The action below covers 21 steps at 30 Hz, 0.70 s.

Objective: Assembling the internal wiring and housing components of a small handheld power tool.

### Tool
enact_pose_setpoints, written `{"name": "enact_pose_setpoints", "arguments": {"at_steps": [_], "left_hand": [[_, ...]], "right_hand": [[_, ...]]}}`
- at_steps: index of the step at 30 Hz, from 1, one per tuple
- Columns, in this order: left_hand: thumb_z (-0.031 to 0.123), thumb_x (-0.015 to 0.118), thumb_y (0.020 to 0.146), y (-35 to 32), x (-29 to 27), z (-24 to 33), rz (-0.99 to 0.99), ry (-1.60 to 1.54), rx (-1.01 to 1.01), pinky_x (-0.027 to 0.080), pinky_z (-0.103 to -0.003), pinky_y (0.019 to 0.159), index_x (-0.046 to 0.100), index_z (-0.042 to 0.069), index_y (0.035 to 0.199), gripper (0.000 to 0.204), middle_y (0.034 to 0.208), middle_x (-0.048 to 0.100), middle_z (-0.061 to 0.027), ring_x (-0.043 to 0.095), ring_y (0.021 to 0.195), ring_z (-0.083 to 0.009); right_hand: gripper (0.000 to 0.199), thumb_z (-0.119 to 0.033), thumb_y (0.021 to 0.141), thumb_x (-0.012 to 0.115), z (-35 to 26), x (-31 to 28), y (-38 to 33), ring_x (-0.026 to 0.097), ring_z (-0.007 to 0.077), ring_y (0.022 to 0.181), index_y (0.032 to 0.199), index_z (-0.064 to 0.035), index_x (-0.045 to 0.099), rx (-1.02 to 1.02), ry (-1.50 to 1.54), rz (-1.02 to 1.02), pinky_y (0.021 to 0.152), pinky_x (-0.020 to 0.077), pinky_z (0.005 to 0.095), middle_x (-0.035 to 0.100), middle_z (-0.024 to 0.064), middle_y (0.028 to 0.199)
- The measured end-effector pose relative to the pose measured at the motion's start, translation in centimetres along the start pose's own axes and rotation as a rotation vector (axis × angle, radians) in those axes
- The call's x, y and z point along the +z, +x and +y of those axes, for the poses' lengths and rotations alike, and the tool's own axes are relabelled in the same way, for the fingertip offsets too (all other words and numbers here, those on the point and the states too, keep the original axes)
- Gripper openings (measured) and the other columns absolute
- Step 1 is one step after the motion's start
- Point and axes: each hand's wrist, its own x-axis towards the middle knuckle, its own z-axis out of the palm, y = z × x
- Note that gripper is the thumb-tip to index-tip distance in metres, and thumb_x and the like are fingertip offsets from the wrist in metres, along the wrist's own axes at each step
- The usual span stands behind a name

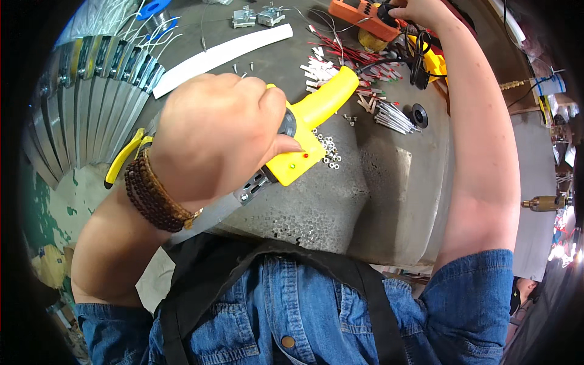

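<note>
My left hand [219, 128] is closed on a yellow plastic-bodied tool [301, 164], its thumb lying on the casing near a small red and a small green light. The tool's yellow handle [328, 97] points away to the right, and its long flat metal plate [216, 213] runs toward my lap. Part of a black dial shows beside my fingers. Far off at the upper right, my right hand [423, 12] has its fingers closed at the black end of an orange power tool [365, 18] with vent slots. The frame edge cuts off part of that hand.
Metal plates [91, 103] fan out at the left, beside yellow-black pliers [125, 155]. Past my left hand lies a white strip [225, 58]. Red wires with white ends [340, 64], nuts [330, 152], metal pins [395, 118] and a black ring [420, 115] lie rightward. A blue spool [155, 9] stands behind.
</note>
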Motion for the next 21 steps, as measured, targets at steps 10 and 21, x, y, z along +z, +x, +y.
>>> {"name": "enact_pose_setpoints", "arguments": {"at_steps": [10, 21], "left_hand": [[0.017, 0.064, 0.082, 0.3, -1.5, 1.3, -0.095, -0.098, -0.043, 0.048, -0.038, 0.068, 0.062, 0.006, 0.099, 0.020, 0.085, 0.059, -0.0091, 0.061, 0.079, -0.0287], [0.020, 0.072, 0.075, 0.5, -0.8, 0.1, 0.024, -0.139, 0.043, 0.047, -0.039, 0.078, 0.059, 0.007, 0.095, 0.027, 0.091, 0.059, -0.0095, 0.059, 0.089, -0.0291]], "right_hand": [[0.030, -0.024, 0.069, 0.080, 0.7, 0.0, 0.3, 0.070, 0.0290, 0.077, 0.090, -0.0036, 0.075, 0.012, -0.059, -0.035, 0.073, 0.0548, 0.0363, 0.072, 0.0171, 0.083], [0.031, -0.024, 0.069, 0.080, 0.3, 0.0, 0.5, 0.070, 0.0305, 0.078, 0.092, -0.0043, 0.076, 0.004, -0.081, -0.001, 0.074, 0.0551, 0.0372, 0.072, 0.0178, 0.085]]}}
